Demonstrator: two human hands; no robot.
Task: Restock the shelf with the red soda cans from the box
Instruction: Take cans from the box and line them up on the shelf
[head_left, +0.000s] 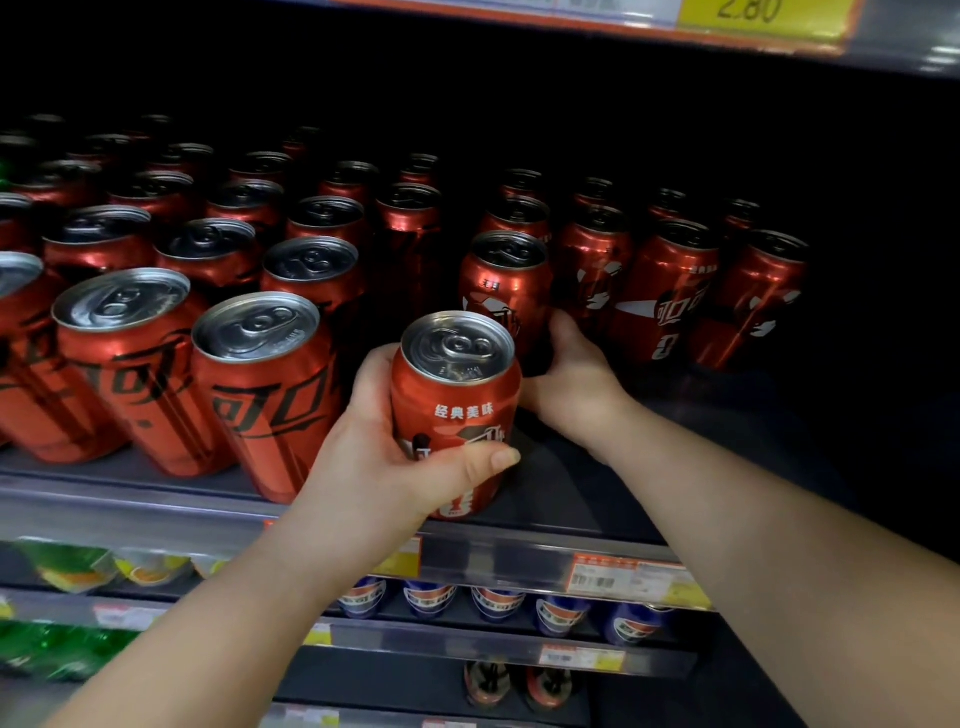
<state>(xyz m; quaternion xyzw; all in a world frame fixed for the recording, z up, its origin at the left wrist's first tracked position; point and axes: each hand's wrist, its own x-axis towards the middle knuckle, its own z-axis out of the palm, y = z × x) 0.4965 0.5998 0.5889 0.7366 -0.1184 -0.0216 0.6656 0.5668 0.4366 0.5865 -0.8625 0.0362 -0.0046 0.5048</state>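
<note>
Dozens of red soda cans (260, 384) in rows on shelf (561, 488), with a gap at front right. Left grip (374, 447) wraps front can (457, 395) mid-body at shelf edge. Right grip (566, 369) clasps rear can (506, 280) low. Full cans judged weighty, rigid, slick, dentable; best held round mid-body. Box out of view.

held can (456, 410): red, silver top, white script | shelf cans (265, 384): red, black script | price tag (763, 15): yellow
</note>
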